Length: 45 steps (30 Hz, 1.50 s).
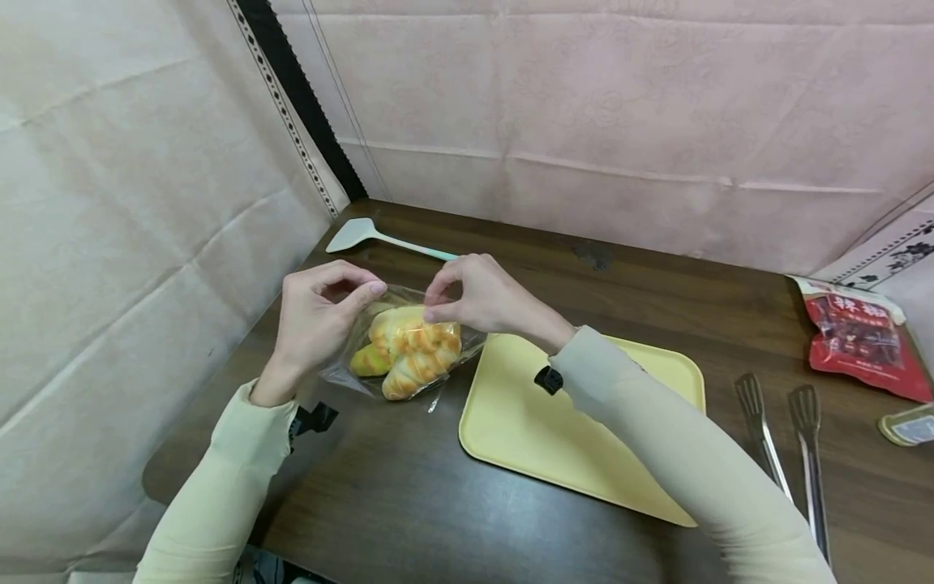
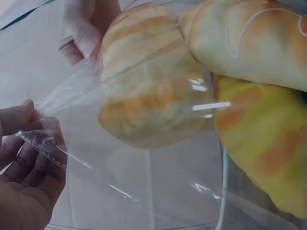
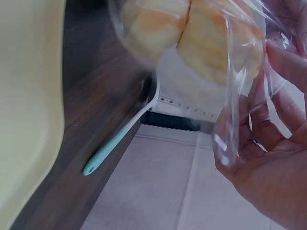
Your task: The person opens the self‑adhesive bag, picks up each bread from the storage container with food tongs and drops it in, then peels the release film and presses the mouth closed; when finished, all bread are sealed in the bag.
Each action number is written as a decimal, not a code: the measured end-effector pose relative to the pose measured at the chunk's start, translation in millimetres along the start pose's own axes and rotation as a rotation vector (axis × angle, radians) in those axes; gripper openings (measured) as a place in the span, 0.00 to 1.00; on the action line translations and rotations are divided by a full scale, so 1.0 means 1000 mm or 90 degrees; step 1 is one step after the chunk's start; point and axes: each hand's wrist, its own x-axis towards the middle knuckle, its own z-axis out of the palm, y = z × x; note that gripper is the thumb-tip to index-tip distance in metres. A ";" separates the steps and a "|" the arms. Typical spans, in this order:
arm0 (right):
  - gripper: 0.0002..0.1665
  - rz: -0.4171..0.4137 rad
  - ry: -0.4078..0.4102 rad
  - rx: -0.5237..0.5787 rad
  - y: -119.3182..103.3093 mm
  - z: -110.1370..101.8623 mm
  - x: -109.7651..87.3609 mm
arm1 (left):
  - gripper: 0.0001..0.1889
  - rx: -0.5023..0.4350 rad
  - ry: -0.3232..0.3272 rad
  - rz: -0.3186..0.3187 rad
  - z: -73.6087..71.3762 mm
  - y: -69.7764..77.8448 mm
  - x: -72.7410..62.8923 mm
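A clear plastic bag [image 1: 472, 344] hangs over the table's left part with three bread rolls in it. Two rolls [image 1: 422, 365] are cream with orange stripes, and a yellower one [image 1: 370, 361] lies at the left. My left hand [image 1: 312, 318] pinches the bag's upper left edge between thumb and fingers. In the left wrist view, the film [image 2: 86, 158] stretches from that pinch towards the rolls. Opposite, my right hand [image 1: 487, 298] pinches the upper right edge. Loose film partly covers its fingers [image 3: 261, 120] in the right wrist view.
A yellow tray [image 1: 525, 414] lies under my right forearm. Behind the bag is a pale spatula [image 1: 353, 234] with a turquoise handle. Metal tongs [image 1: 806, 414], a red snack packet [image 1: 861, 337] and a small tin [image 1: 908, 426] lie at the right. Cloth walls border the table.
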 end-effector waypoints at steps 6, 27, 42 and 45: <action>0.09 0.037 0.014 0.029 0.018 -0.001 -0.017 | 0.02 0.005 0.002 -0.006 -0.002 -0.002 0.002; 0.07 0.092 -0.054 0.083 0.043 0.014 -0.029 | 0.03 -0.032 0.023 -0.041 -0.013 -0.007 0.000; 0.04 0.109 -0.024 0.162 0.043 0.011 -0.040 | 0.02 -0.002 0.042 -0.046 -0.025 -0.012 -0.004; 0.04 0.105 -0.015 0.158 0.041 0.011 -0.044 | 0.02 0.012 0.045 -0.022 -0.030 -0.011 -0.006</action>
